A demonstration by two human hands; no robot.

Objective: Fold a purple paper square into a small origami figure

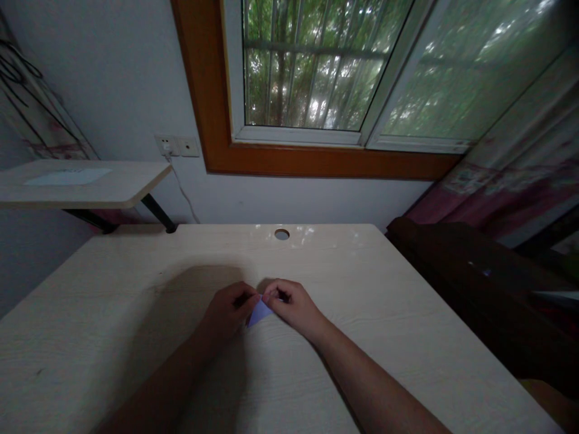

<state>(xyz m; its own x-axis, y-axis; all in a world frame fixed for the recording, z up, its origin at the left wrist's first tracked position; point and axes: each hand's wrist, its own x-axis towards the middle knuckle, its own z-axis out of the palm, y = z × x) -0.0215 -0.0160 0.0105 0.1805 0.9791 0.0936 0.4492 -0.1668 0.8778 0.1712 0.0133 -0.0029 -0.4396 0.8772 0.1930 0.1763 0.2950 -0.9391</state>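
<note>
A small piece of purple paper (259, 313), folded so that a pointed, triangle-like part shows, is just above or on the pale wooden desk (316, 374). My left hand (233, 306) pinches its upper left edge between thumb and fingers. From the other side, my right hand (289, 301) pinches the same paper near the top, with the fingers curled. The two thumbs almost meet at the upper edge. Part of the paper is hidden behind my fingers.
A raised shelf (136, 187) on black legs stands at the desk's back left. Near the back edge is a round cable hole (281, 234). A wall socket (176, 146) holds a plugged-in cord. Dark wooden furniture (461, 283) borders the right side, below a curtain.
</note>
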